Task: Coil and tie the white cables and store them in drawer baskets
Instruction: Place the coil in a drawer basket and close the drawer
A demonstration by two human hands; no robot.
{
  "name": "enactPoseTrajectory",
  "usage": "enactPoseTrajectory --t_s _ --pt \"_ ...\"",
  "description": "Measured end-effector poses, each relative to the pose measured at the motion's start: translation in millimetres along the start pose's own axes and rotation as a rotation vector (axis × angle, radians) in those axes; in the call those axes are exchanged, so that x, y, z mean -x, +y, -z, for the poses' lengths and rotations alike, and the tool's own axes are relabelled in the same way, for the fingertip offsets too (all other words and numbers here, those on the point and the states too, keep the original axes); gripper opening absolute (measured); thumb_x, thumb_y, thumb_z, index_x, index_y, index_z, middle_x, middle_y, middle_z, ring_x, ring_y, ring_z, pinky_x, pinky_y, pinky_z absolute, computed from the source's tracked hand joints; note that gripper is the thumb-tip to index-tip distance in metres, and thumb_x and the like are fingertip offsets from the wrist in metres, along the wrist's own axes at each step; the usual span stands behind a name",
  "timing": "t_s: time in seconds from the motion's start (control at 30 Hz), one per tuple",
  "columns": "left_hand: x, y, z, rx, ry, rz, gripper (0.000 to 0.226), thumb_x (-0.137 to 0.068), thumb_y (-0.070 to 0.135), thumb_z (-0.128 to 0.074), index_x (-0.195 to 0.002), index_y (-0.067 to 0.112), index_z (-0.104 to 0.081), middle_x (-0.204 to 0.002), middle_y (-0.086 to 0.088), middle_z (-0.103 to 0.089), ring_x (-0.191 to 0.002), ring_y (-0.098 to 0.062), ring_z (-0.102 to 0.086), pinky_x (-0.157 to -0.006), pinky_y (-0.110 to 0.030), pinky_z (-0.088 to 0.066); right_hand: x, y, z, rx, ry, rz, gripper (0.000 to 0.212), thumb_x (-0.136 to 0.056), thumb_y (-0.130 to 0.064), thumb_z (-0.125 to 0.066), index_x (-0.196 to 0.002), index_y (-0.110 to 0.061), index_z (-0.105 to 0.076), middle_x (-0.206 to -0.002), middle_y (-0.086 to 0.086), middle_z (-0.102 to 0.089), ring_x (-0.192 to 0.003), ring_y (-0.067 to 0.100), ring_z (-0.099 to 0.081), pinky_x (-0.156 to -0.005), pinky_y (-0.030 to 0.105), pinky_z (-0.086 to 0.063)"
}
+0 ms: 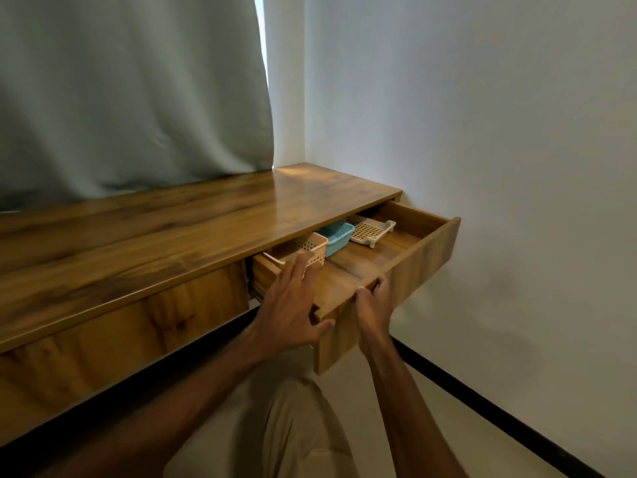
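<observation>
The wooden drawer (424,257) at the desk's right end stands pulled out. Inside it sit a cream perforated basket (312,244), a blue basket (339,236) and a flat white tray basket (370,231), side by side along the back. My right hand (374,305) grips the top edge of the drawer front. My left hand (293,301) is spread over the drawer's left part, fingers apart, fingertips at the cream basket and thumb against the drawer front. No white cable is in view.
The wooden desk top (155,229) runs to the left under a grey curtain (131,91). A white wall (482,132) closes off the right side. A shut drawer front (120,339) lies to the left. Pale floor and a dark skirting line (482,401) show below.
</observation>
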State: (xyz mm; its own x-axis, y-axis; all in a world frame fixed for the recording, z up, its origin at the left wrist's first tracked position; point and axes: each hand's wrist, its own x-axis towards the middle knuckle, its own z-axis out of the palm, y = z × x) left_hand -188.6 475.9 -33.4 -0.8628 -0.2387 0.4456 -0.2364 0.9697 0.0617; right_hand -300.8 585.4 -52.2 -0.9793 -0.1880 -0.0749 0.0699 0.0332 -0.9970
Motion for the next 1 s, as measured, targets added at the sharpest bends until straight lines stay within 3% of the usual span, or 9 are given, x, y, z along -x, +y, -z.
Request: enactPoseTrajectory --t_s 0.13,0.2,0.27,0.33,0.47,0.57,0.67,0.9,1.0 --pt "-27.8 -54.5 2.5 -0.213 -0.112 0.187 0.139 -0.068 0.093 -0.054 -0.162 0.005 -0.003 -0.170 -0.015 0.006 -0.157 -0.036 0.004 -0.127 -0.050 -0.012 -16.2 -5.3 -56.8 -0.043 -0.087 0.016 0.065 -0.101 -0.018 -0.056 -0.159 -0.025 -0.026 -0.148 0.005 -0.051 -0.128 0.025 -0.055 -0.104 0.044 -0.050" --pt "-38.2 -78.4 1.7 -0.295 -0.135 0.231 0.142 -0.067 0.096 -0.049 -0.161 0.000 -0.002 -0.169 -0.021 0.008 -0.157 -0.039 0.006 -0.127 -0.049 -0.003 -26.2 -9.8 -82.7 -0.079 -0.130 -0.008 0.066 -0.102 -0.023 -0.054 -0.160 -0.025 -0.022 -0.148 0.007 -0.051 -0.129 0.027 -0.055 -0.107 0.047 -0.049" --pt "-47.1 -99.1 2.7 -0.319 -0.174 0.283 0.140 -0.070 0.093 -0.051 -0.161 -0.001 -0.002 -0.169 -0.024 0.009 -0.157 -0.041 0.006 -0.128 -0.050 -0.003 -36.1 -15.2 -107.8 -0.115 -0.169 -0.007 0.065 -0.104 -0.026 -0.051 -0.161 -0.021 -0.021 -0.149 0.010 -0.051 -0.129 0.029 -0.055 -0.107 0.046 -0.048" --pt "-55.9 -116.6 4.2 -0.310 -0.231 0.327 0.132 -0.075 0.086 -0.056 -0.160 -0.001 -0.006 -0.169 -0.025 0.002 -0.156 -0.042 -0.001 -0.128 -0.052 -0.012 -45.5 -19.0 -131.8 -0.128 -0.194 -0.019 0.066 -0.105 -0.032 -0.049 -0.162 -0.017 -0.018 -0.155 0.014 -0.045 -0.135 0.033 -0.051 -0.110 0.046 -0.046" --pt "-71.5 -134.7 5.0 -0.301 -0.261 0.326 0.088 -0.086 0.064 -0.065 -0.146 0.005 -0.042 -0.146 -0.018 -0.048 -0.133 -0.033 -0.046 -0.109 -0.044 -0.045 -60.5 -24.6 -169.4 -0.114 -0.233 -0.050 0.070 -0.107 -0.040 -0.043 -0.164 -0.015 -0.010 -0.168 0.015 -0.023 -0.149 0.037 -0.034 -0.119 0.046 -0.034" --pt "-78.7 -134.0 4.5 -0.402 -0.212 0.272 0.050 -0.095 0.039 -0.065 -0.135 0.009 -0.056 -0.134 -0.015 -0.060 -0.123 -0.031 -0.056 -0.097 -0.041 -0.052 -75.5 -26.9 -188.0 -0.095 -0.281 -0.049 0.068 -0.107 -0.042 -0.041 -0.164 -0.016 -0.013 -0.166 0.015 -0.029 -0.148 0.036 -0.035 -0.120 0.047 -0.033" --pt "-81.0 -130.5 4.1 -0.493 -0.189 0.249 0.033 -0.100 0.022 -0.060 -0.131 0.009 -0.061 -0.130 -0.014 -0.064 -0.120 -0.030 -0.060 -0.092 -0.038 -0.052 -82.9 -33.9 -195.1 -0.074 -0.362 -0.098 0.070 -0.107 -0.043 -0.041 -0.163 -0.012 -0.014 -0.163 0.017 -0.033 -0.145 0.036 -0.038 -0.119 0.047 -0.034" --pt "-81.0 -140.0 5.3 -0.389 -0.140 0.188 0.021 -0.100 0.026 -0.060 -0.119 0.017 -0.063 -0.116 -0.005 -0.067 -0.107 -0.023 -0.061 -0.085 -0.035 -0.048 -92.8 -27.7 -178.9 -0.072 -0.408 -0.089 0.066 -0.100 -0.038 -0.057 -0.157 -0.015 -0.031 -0.153 0.012 -0.048 -0.134 0.031 -0.050 -0.114 0.050 -0.042" --pt "-77.4 -158.5 3.7 -0.297 -0.134 0.166 0.035 -0.100 0.053 -0.053 -0.103 0.019 -0.061 -0.099 -0.002 -0.062 -0.086 -0.020 -0.054 -0.073 -0.035 -0.042 -77.3 -48.8 -172.3 -0.027 -0.393 0.048 0.066 -0.097 -0.020 -0.064 -0.154 -0.010 -0.033 -0.148 0.009 -0.053 -0.126 0.025 -0.055 -0.102 0.037 -0.049"
